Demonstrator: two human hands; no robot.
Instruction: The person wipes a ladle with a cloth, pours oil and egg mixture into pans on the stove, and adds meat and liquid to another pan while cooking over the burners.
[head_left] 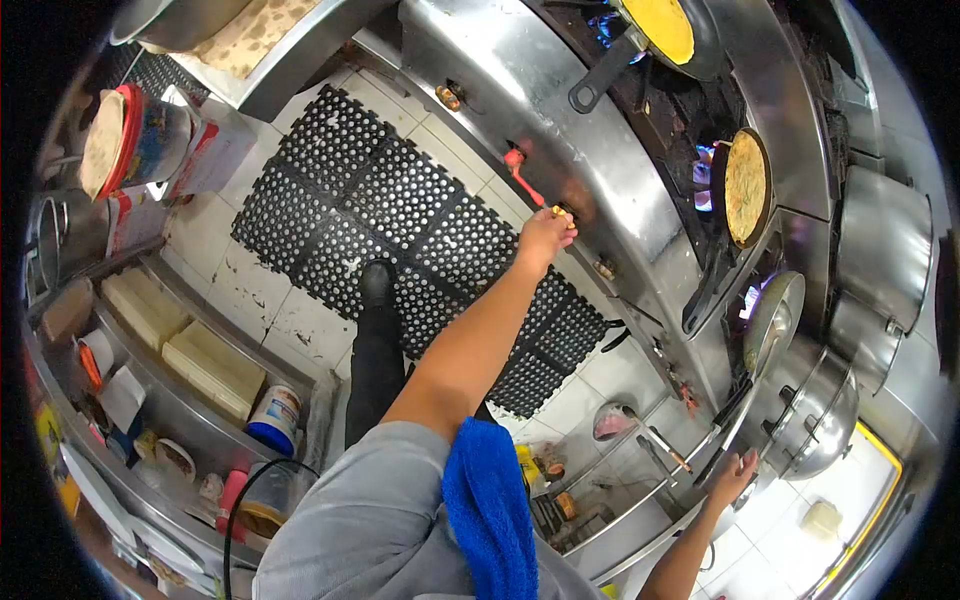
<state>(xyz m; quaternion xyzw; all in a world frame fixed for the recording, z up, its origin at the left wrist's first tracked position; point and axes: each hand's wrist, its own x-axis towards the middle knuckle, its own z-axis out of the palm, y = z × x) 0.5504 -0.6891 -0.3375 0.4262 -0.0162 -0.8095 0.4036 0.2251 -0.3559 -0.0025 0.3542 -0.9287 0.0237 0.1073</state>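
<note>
My left hand [545, 240] reaches to the stove's steel front, its fingers closed on a brass-coloured control knob [563, 214]. A red lever [522, 180] sticks out just beside it. My right hand [733, 482] is at the lower right with fingers apart, near the pan handles and apparently holding nothing. On the burners, one frying pan [708, 45] holds a yellow round of batter or egg [660, 28]. Another black pan [768, 190] holds a browned flat round [746, 188]. A third pan [780, 315] sits tilted over a blue flame.
Large steel pots [885, 250] and a shiny steel bowl-shaped vessel [825, 415] stand beyond the burners. A black perforated mat [350, 190] covers the floor tiles. Left are a red-rimmed bucket [130, 140] and a counter with cream containers [215, 365]. A blue towel [490, 510] hangs on me.
</note>
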